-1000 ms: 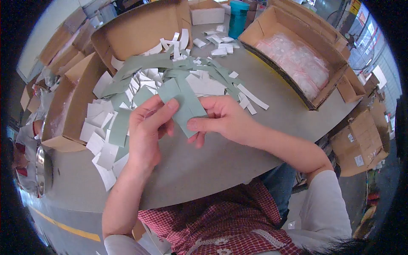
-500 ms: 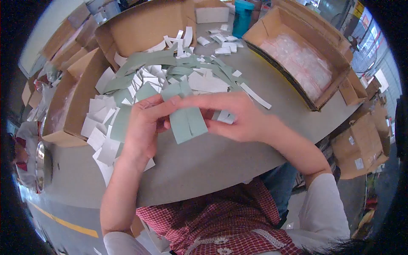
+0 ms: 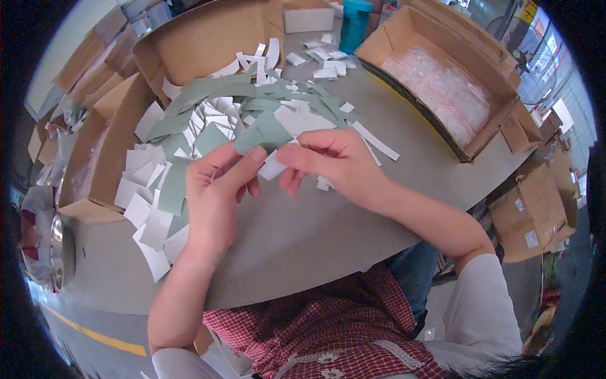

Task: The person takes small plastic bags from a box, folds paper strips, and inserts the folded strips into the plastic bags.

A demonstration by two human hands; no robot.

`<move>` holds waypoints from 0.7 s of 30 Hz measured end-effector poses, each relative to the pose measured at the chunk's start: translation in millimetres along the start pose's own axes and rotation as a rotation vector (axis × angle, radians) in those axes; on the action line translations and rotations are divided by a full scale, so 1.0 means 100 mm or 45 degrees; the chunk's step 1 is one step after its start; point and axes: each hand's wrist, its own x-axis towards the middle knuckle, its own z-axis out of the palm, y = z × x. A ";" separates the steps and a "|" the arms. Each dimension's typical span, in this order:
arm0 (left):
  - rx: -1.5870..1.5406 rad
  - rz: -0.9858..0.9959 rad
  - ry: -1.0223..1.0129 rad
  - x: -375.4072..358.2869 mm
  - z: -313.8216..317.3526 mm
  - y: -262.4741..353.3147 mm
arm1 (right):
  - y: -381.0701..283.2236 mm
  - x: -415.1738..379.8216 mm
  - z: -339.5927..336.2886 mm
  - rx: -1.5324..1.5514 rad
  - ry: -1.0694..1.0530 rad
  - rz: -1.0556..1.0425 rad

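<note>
A green card [image 3: 262,131] shows white at its near end, pinched by the left hand [image 3: 218,186] and right hand [image 3: 341,165].
That end was green half a second ago; it now appears folded over. The hands work close together above a table [image 3: 303,246] strewn with paper [image 3: 140,208]; a box [image 3: 386,39] of plastic bags [image 3: 445,98] and a cup [image 3: 355,30] stand beyond, a carton [image 3: 527,208] below at right.

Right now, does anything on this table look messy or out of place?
The paper pile looks messy: green and white pieces overlap at odd angles, right up to the open box behind. One long white strip juts out on the right.
</note>
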 end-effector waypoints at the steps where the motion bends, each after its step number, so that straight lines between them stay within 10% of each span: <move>1: -0.008 0.001 0.005 0.00 0.00 -0.01 | 0.00 0.00 0.00 0.006 0.004 0.003; 21: 0.155 0.097 0.008 -0.03 0.04 -0.01 | 0.05 0.02 0.01 0.076 0.024 0.017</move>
